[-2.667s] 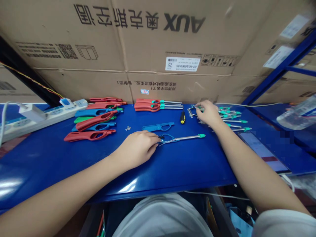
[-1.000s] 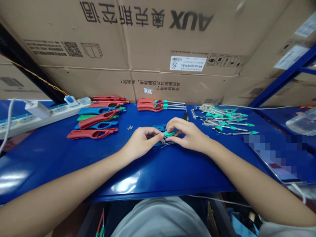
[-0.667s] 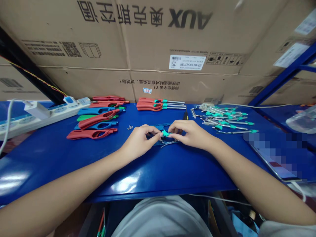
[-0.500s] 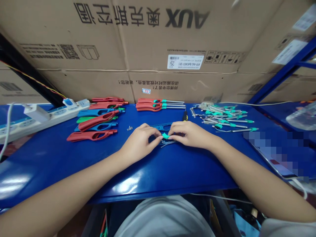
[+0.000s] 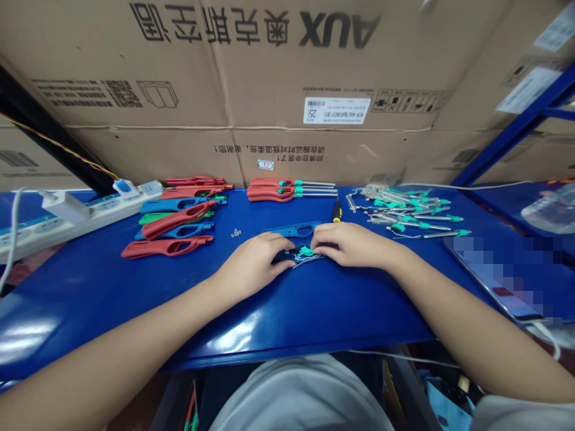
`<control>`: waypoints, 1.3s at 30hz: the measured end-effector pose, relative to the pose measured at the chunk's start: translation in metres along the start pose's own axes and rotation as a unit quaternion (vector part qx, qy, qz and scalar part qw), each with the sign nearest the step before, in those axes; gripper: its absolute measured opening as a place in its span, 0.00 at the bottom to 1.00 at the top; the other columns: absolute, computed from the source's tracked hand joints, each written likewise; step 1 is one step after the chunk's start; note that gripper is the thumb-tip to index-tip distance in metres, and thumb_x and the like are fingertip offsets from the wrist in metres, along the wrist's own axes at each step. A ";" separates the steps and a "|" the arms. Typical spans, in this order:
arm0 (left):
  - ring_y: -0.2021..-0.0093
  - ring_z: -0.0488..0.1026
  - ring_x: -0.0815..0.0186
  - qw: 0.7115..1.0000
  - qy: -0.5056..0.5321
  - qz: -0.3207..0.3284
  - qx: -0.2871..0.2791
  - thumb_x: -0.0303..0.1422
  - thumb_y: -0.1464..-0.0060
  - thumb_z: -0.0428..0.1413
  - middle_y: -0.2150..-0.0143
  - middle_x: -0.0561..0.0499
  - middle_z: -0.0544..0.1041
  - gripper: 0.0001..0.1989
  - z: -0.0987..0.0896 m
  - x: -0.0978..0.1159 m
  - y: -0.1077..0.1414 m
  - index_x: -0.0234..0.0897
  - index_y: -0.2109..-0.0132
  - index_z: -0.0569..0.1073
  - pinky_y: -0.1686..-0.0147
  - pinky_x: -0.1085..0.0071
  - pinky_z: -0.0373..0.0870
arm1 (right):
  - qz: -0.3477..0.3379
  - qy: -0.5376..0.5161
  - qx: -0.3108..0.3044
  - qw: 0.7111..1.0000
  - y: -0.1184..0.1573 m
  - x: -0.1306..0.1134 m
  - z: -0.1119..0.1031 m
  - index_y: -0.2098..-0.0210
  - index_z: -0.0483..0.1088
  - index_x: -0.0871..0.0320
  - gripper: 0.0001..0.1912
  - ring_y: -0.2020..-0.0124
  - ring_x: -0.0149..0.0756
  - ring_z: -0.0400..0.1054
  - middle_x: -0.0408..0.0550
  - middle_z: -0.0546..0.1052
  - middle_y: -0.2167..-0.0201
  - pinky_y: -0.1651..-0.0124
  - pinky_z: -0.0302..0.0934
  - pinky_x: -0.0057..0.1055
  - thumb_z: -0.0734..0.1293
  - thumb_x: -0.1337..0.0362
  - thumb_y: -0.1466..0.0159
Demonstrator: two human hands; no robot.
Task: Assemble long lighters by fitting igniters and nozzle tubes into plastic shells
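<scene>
Low over the blue table, my left hand (image 5: 254, 263) and my right hand (image 5: 350, 242) face each other across a partly assembled lighter (image 5: 305, 256). A green trigger piece, thin wires and a metal tube show in the gap between them. My left thumb and fingers curl around its left end, with a dark bit between the tips. Pressed together, my right thumb and fingers grip its right side beside the green trigger (image 5: 306, 250). My fingers hide part of the lighter. Just behind lies a blue lighter shell half (image 5: 294, 230).
Red, blue and green shells (image 5: 168, 245) lie at left beside a power strip (image 5: 108, 206). Small screws (image 5: 236, 233), assembled red lighters (image 5: 272, 193) and a screwdriver (image 5: 336, 211) lie behind. Metal tube assemblies (image 5: 417, 209) and a phone (image 5: 494, 278) are at right. A cardboard box (image 5: 260, 78) stands behind.
My left fingertips have parted from the green trigger, and more of it shows. My right hand has shifted slightly right, uncovering more of the blue shell half.
</scene>
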State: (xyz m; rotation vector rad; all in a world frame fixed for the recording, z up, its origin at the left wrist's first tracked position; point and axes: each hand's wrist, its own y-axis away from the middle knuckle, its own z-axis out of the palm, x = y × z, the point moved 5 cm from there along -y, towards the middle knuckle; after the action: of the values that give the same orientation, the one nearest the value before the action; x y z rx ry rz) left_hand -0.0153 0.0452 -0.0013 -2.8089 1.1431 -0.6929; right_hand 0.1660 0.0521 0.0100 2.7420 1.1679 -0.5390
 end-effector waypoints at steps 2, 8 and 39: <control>0.50 0.77 0.54 1.000 0.003 0.005 -0.001 0.32 0.41 0.63 0.52 0.45 0.80 0.13 0.000 0.001 0.000 0.35 0.50 0.78 0.47 0.57 0.73 | 0.000 -0.009 0.004 1.000 -0.002 -0.001 0.002 0.62 0.75 0.59 0.07 0.61 0.35 0.71 0.48 0.78 0.60 0.60 0.60 0.30 0.64 0.69 0.32; 0.48 0.76 0.53 1.000 0.014 -0.003 -0.016 0.31 0.41 0.63 0.52 0.43 0.79 0.11 0.001 -0.001 -0.002 0.34 0.51 0.78 0.45 0.56 0.72 | -0.010 -0.005 0.024 1.000 -0.006 -0.003 0.009 0.64 0.73 0.59 0.05 0.64 0.34 0.69 0.48 0.77 0.62 0.63 0.57 0.29 0.64 0.69 0.32; 0.58 0.77 0.58 0.993 0.106 -0.048 -0.002 0.32 0.48 0.64 0.59 0.47 0.78 0.17 0.005 -0.004 -0.002 0.35 0.52 0.74 0.56 0.63 0.74 | -0.045 -0.058 0.023 0.997 -0.004 -0.006 0.006 0.65 0.74 0.60 0.03 0.66 0.32 0.68 0.47 0.75 0.65 0.65 0.58 0.28 0.68 0.70 0.35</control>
State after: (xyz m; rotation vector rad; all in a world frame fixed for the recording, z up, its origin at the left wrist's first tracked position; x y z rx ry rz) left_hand -0.0150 0.0487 -0.0068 -2.8657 1.0404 -1.0186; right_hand 0.1577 0.0500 0.0069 2.6646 1.2722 -0.7327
